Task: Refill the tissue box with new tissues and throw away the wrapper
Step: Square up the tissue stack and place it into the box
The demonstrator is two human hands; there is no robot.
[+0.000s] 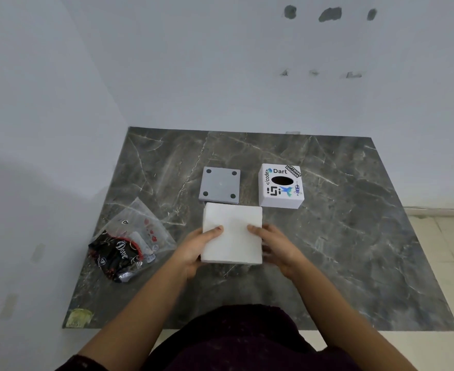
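A square stack of white tissues (233,231) is in the middle of the dark marble slab, gripped at its two near sides. My left hand (196,249) clasps its left side, thumb on top. My right hand (276,246) clasps its right side, thumb on top. Behind to the right stands the white tissue box (280,187), covered in stickers, with a dark oval opening facing up. Its grey base plate (219,185) with black round feet lies apart, just behind the stack. The clear and black plastic wrapper (128,243) lies crumpled at the left.
The marble slab (354,236) rests on the floor against white walls at the back and left. A yellowish patch (80,317) marks its near left corner. Pale floor tiles (445,250) lie to the right. My dark clothing fills the bottom of the view.
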